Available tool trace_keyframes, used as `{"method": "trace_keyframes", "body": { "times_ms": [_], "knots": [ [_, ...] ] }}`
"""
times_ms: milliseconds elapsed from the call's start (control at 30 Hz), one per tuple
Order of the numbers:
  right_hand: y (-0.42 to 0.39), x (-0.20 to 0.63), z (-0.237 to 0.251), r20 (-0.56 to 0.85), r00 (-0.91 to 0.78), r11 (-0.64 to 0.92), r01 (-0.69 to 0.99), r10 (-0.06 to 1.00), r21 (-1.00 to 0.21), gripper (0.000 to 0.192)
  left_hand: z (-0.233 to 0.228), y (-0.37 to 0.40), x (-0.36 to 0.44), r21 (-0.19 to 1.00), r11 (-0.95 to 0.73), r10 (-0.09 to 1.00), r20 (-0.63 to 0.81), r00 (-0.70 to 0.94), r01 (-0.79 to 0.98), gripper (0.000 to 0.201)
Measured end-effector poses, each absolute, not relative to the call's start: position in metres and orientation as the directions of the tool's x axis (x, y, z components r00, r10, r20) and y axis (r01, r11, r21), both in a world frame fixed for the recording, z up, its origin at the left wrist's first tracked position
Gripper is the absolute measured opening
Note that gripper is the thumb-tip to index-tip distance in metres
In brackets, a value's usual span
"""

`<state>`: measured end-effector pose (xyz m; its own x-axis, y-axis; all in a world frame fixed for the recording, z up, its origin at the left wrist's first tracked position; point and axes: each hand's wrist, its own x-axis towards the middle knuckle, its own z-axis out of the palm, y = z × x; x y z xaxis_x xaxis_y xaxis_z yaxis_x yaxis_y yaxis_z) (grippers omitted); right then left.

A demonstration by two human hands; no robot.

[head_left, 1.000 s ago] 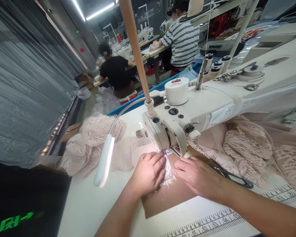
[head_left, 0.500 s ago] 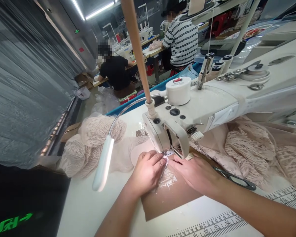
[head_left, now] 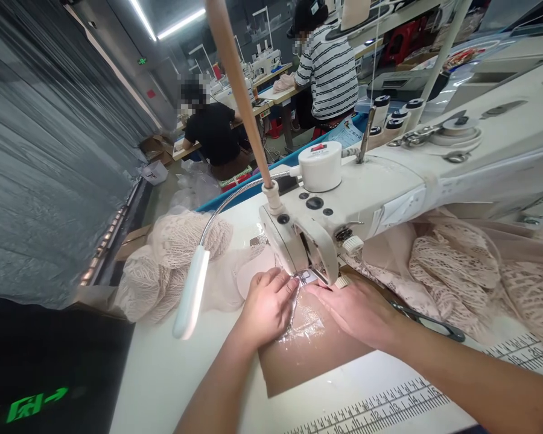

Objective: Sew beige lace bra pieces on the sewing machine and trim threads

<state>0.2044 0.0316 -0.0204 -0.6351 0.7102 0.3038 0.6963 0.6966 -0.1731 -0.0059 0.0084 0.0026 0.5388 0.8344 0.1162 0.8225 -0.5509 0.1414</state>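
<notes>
My left hand (head_left: 269, 304) lies by the needle area of a white sewing machine (head_left: 312, 235), its fingers together and pressed down on pale pink sheer fabric (head_left: 252, 274). Just right of the presser foot, my right hand (head_left: 362, 307) has its fingers close together, thumb and fingertips at the fabric's edge; its lower fingers are partly hidden. Below both hands is a brown sheet (head_left: 308, 364) with shiny clear tape (head_left: 305, 325) on it. The needle itself is hidden behind the machine head.
Bunched pale lace (head_left: 163, 259) lies left, and more lace (head_left: 452, 253) lies under the machine arm. A bendy-neck lamp (head_left: 192, 292) hangs left of my hands. Dark-handled snips (head_left: 434, 322) lie right, by a printed ruler (head_left: 375, 410). Two people sit at machines beyond.
The view has shifted slightly. My left fingertips sit a little farther from the right hand, and the pale fabric edge between them has moved toward the presser foot.
</notes>
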Motion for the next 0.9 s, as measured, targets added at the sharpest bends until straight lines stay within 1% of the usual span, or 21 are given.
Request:
{"method": "trace_keyframes", "body": {
  "times_ms": [167, 233, 333, 433, 533, 600, 667, 767, 900],
  "knots": [
    [0.031, 0.204, -0.019, 0.322, -0.624, 0.696, 0.686, 0.712, -0.211, 0.034, 0.003, 0.007, -0.005, 0.100, -0.520, 0.854, 0.086, 0.513, 0.848, 0.037],
    [0.031, 0.205, -0.019, 0.335, -0.619, 0.699, 0.677, 0.710, -0.231, 0.033, 0.007, 0.004, -0.003, 0.075, -0.474, 0.880, 0.062, 0.470, 0.877, 0.038],
    [0.032, 0.207, -0.019, 0.321, -0.626, 0.702, 0.662, 0.711, -0.263, 0.032, 0.018, -0.005, 0.001, 0.066, -0.388, 0.921, 0.002, 0.389, 0.919, 0.046],
    [0.032, 0.210, -0.019, 0.294, -0.622, 0.687, 0.672, 0.726, -0.275, 0.032, 0.034, -0.014, 0.003, 0.137, -0.351, 0.926, -0.094, 0.365, 0.926, 0.049],
    [0.033, 0.212, -0.017, 0.285, -0.617, 0.679, 0.686, 0.734, -0.262, 0.032, 0.044, -0.020, 0.004, 0.250, -0.372, 0.897, -0.151, 0.416, 0.894, 0.043],
    [0.033, 0.214, -0.016, 0.295, -0.623, 0.688, 0.672, 0.725, -0.274, 0.034, 0.043, -0.021, 0.005, 0.292, -0.392, 0.889, -0.125, 0.441, 0.873, 0.040],
    [0.032, 0.215, -0.016, 0.318, -0.633, 0.709, 0.634, 0.706, -0.310, 0.035, 0.038, -0.021, 0.007, 0.300, -0.413, 0.888, -0.076, 0.453, 0.860, 0.038],
    [0.031, 0.217, -0.018, 0.342, -0.672, 0.752, 0.553, 0.657, -0.358, 0.034, 0.029, -0.020, 0.011, 0.282, -0.457, 0.877, -0.013, 0.480, 0.843, 0.038],
    [0.028, 0.218, -0.019, 0.339, -0.718, 0.788, 0.496, 0.608, -0.364, 0.031, 0.020, -0.021, 0.015, 0.214, -0.493, 0.865, 0.012, 0.502, 0.843, 0.040]
  ]
}}
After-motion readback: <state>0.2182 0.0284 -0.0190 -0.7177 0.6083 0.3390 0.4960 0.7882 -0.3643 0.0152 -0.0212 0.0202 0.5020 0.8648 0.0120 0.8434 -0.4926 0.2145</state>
